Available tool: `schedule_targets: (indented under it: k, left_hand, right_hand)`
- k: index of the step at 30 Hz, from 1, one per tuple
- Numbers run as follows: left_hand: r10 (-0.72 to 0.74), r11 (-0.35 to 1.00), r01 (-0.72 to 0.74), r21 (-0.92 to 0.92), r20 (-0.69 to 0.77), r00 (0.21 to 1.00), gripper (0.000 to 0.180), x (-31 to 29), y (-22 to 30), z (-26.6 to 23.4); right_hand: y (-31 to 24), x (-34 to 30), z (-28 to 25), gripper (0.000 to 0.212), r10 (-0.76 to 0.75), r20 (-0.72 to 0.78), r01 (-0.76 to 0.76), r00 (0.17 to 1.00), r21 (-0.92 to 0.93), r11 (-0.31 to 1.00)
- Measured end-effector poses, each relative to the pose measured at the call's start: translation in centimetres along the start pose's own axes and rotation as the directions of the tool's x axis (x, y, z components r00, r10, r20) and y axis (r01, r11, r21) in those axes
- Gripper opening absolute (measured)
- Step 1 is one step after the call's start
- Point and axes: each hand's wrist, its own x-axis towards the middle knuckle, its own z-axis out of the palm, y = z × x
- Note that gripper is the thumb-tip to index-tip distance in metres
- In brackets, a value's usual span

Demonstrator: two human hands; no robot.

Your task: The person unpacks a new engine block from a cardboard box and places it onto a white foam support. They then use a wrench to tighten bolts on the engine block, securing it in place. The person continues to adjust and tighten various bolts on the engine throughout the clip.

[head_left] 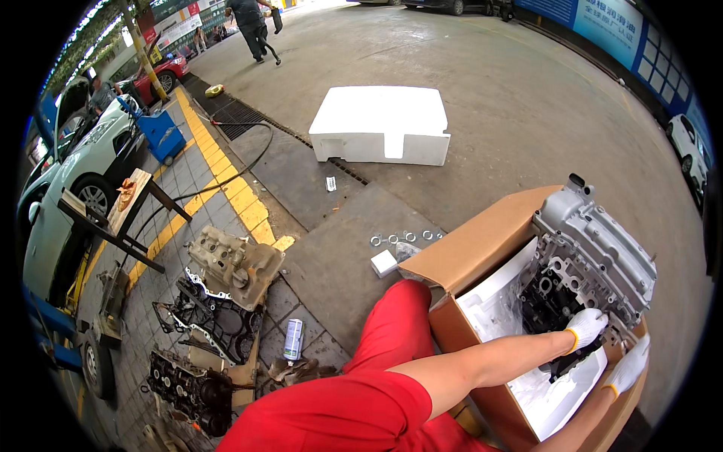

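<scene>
A car engine with a silver-grey valve cover point(599, 245) and a dark lower side sits on its side in an open cardboard box point(478, 354). White foam point(493, 301) and clear plastic line the box. My left hand point(586, 329), in a white knit glove, reaches across the box with its fingers curled against the engine's underside. Near the box's near right wall my right hand point(627, 367), gloved too, grips the near end of the engine; its fingertips are partly hidden. Both arms lean over the box from below.
A white foam lid point(380, 124) lies ahead on the floor. Metal rings point(393, 239) and a small white box point(384, 262) are beside the carton. Old engine parts point(233, 264) and a spray can point(294, 339) lie left. A wooden bench point(128, 203) and a raised-hood car point(75, 173) stand farther left.
</scene>
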Motion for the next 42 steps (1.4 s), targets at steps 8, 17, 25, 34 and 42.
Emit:
schedule_targets:
  k: [8,17,25,34,42]
  left_hand:
    - [-0.014,0.998,0.019,0.052,-0.081,0.997,0.044,0.5,0.2,-2.4]
    - [-0.008,0.999,0.01,0.038,-0.049,0.999,0.042,-0.1,1.1,-2.2]
    - [0.035,0.997,-0.025,0.073,-0.138,0.99,0.042,0.9,-0.1,-2.3]
    - [0.024,0.998,-0.022,0.059,-0.03,0.999,0.043,0.1,0.9,-2.1]
    - [-0.017,0.994,0.02,0.11,-0.03,0.999,0.04,-0.2,1.6,-2.9]
  right_hand:
    - [-10.9,-2.7,2.3,0.067,-0.061,0.217,0.104,0.974,-0.189,0.977]
    - [-0.9,0.3,1.7,0.069,-0.013,0.041,0.012,0.999,0.026,1.0]
    - [-13.4,-3.9,2.4,0.069,-0.046,0.168,0.095,0.985,-0.3,0.949]
    - [-1.0,-0.8,1.7,0.066,-0.005,-0.042,0.005,0.999,0.001,1.0]
    - [-16.4,-4.8,2.1,0.071,-0.006,0.146,0.075,0.989,-0.47,0.879]
